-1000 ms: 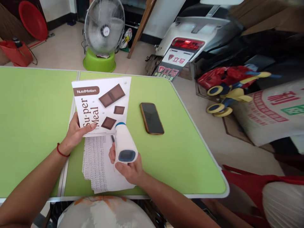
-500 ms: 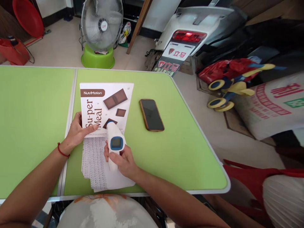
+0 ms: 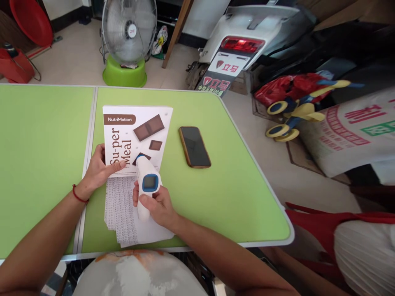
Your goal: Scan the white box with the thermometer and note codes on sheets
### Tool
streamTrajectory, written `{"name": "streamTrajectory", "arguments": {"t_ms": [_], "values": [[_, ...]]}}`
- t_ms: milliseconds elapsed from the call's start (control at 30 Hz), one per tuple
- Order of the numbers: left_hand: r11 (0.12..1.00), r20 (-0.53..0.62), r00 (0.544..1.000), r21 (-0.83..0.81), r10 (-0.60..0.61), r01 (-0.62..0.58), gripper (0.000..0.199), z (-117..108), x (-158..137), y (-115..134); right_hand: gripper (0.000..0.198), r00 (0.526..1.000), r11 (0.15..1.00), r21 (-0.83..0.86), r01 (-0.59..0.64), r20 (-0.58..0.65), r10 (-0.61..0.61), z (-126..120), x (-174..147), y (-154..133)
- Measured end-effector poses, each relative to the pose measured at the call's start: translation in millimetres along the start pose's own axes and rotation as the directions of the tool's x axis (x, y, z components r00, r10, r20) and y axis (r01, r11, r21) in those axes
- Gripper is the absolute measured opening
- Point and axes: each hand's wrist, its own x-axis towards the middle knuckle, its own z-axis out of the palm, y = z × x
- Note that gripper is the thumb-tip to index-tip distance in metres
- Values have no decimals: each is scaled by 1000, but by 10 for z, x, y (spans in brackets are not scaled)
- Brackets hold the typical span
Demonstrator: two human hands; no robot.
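My left hand grips the lower left corner of a white box printed "NutriMotion Su-per Meal" with brown chocolate pieces, its thumb lying across the front. In my right hand is a white infrared thermometer with a blue-rimmed grey screen; my fingers wrap round its handle. The thermometer's blue nose points at the lower part of the box front and overlaps it in view; whether they touch I cannot tell. Below the box, printed paper sheets lie fanned on the green table, partly hidden by my right hand.
A dark-screened phone in a brown case lies right of the box. Past the table's far edge a fan stands on a green basin. A white scooter, a toy and a sack are at right. Another person sits lower right.
The whole view has shifted slightly, with things sitting a little further left and up. Both hands keep their grip on the box and the thermometer.
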Motion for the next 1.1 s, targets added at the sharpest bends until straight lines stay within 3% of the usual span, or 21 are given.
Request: {"name": "streamTrajectory", "arguments": {"t_ms": [667,933,1100], "values": [[999,16,1000,-50,-1,2,74,-1,14,-11,37,999,999,-19,-39,-1,38,-43,-4,-5],[996,-8,1000,-87,-18,17,74,-7,13,-29,36,999,998,-57,10,36,-8,-52,5,-14],[984,-46,994,-141,101,-106,69,-63,53,-10,32,992,968,-219,122,3,-124,-217,36,-61]]}}
